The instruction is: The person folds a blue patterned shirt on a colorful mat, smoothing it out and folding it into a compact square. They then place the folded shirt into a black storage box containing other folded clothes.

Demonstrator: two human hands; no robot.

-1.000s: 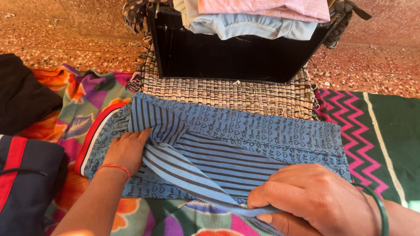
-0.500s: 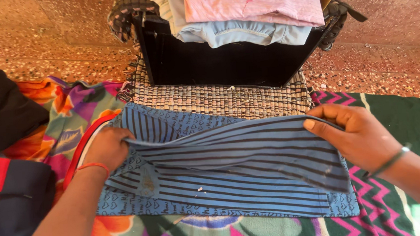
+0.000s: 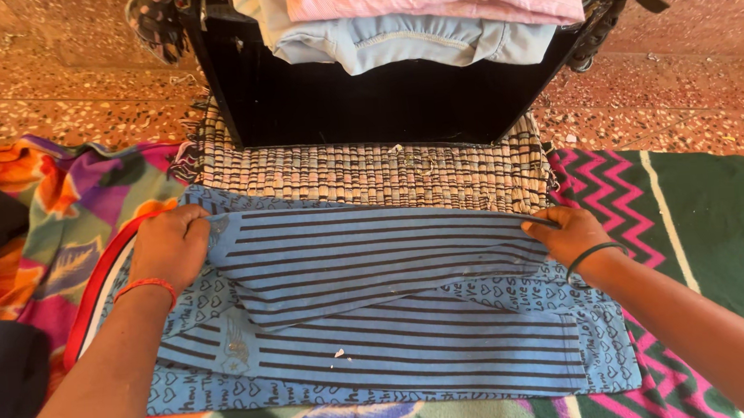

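Fingers of the left hand point(image 3: 168, 247) and right hand point(image 3: 573, 234) pinch opposite ends of the blue, dark-striped cloth garment point(image 3: 377, 278) on the floral blanket point(image 3: 67, 221), mid-fold; next, seemingly, pressing it flat.

There is only one view, from a camera on the person's head. It looks steeply down and forward at the floor point(image 3: 707, 11), from close range. Both forearms enter from the bottom edge. The blue striped garment point(image 3: 380, 322) fills the middle, and the black box point(image 3: 382, 103) is cut off by the top edge.
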